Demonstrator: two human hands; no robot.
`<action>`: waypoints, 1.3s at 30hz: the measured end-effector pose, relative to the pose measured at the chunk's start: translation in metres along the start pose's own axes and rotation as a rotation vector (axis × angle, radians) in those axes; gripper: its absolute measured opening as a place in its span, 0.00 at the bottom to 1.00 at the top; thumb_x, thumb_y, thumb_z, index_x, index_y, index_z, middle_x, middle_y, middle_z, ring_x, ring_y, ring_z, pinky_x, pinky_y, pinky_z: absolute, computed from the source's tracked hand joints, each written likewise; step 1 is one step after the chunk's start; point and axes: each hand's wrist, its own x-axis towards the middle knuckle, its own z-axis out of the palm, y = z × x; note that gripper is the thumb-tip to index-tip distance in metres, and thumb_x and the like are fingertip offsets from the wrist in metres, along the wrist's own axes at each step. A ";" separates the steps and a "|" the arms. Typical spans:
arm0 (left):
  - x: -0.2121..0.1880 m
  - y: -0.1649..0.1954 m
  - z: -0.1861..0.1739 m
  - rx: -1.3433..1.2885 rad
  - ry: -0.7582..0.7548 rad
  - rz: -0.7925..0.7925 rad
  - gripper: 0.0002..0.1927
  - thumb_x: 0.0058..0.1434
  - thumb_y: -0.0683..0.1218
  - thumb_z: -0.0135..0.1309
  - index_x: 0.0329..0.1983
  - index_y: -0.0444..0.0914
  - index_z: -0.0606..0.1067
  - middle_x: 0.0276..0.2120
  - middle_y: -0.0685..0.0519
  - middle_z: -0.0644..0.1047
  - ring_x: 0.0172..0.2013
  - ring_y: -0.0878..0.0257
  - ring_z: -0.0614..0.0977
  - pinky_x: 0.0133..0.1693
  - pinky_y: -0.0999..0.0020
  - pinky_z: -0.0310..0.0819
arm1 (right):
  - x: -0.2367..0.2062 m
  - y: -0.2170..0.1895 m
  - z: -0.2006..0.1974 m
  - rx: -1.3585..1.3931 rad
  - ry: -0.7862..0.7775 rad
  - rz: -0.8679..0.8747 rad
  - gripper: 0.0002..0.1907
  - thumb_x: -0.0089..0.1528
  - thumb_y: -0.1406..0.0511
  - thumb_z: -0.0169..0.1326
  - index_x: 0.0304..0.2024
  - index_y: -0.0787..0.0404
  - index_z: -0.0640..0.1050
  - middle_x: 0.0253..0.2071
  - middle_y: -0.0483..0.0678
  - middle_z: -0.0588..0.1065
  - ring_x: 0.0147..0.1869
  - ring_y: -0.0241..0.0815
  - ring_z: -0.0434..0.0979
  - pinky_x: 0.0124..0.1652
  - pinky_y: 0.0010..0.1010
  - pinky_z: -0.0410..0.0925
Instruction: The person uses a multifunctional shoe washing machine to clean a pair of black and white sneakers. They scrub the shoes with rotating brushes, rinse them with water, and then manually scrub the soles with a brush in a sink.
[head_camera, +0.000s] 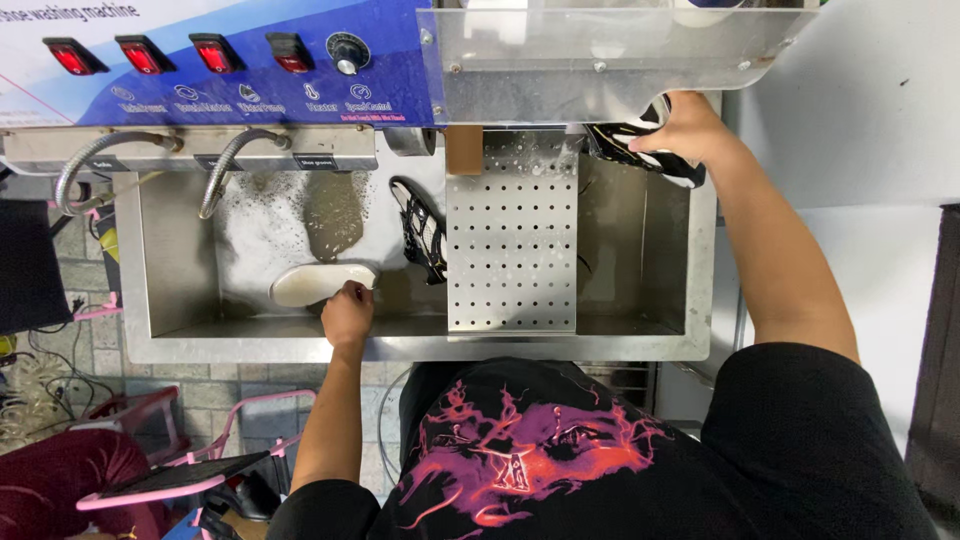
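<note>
At the sink's (420, 347) near edge the left hand (346, 314) pinches a white insole (318, 283) lying in the left basin, a black shoe (424, 228) leans beside the perforated plate (511, 235), and at the far right corner the right hand (690, 128) grips a black-and-white shoe (640, 150).

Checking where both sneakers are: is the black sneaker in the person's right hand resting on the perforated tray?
No, the right hand holds the black sneaker up by the machine's clear cover, off the perforated tray.
</note>
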 end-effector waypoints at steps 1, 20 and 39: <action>0.000 0.000 0.000 -0.007 0.015 0.015 0.11 0.64 0.53 0.52 0.37 0.43 0.81 0.33 0.43 0.82 0.34 0.42 0.84 0.40 0.48 0.78 | -0.005 0.000 0.001 0.015 0.005 0.059 0.49 0.45 0.57 0.75 0.65 0.69 0.70 0.61 0.63 0.72 0.66 0.60 0.70 0.62 0.41 0.62; 0.002 -0.004 0.010 0.052 -0.026 0.033 0.12 0.65 0.54 0.51 0.37 0.43 0.81 0.32 0.43 0.82 0.35 0.42 0.83 0.40 0.47 0.78 | -0.044 0.061 0.088 0.873 0.169 -0.066 0.42 0.48 0.76 0.63 0.65 0.63 0.67 0.57 0.46 0.75 0.62 0.42 0.73 0.61 0.33 0.67; -0.001 -0.006 0.008 0.004 -0.020 0.014 0.12 0.64 0.53 0.52 0.38 0.43 0.81 0.33 0.44 0.82 0.35 0.43 0.83 0.41 0.49 0.77 | -0.052 0.065 0.089 0.950 0.074 0.012 0.30 0.54 0.77 0.64 0.59 0.73 0.72 0.54 0.55 0.75 0.59 0.47 0.76 0.59 0.36 0.70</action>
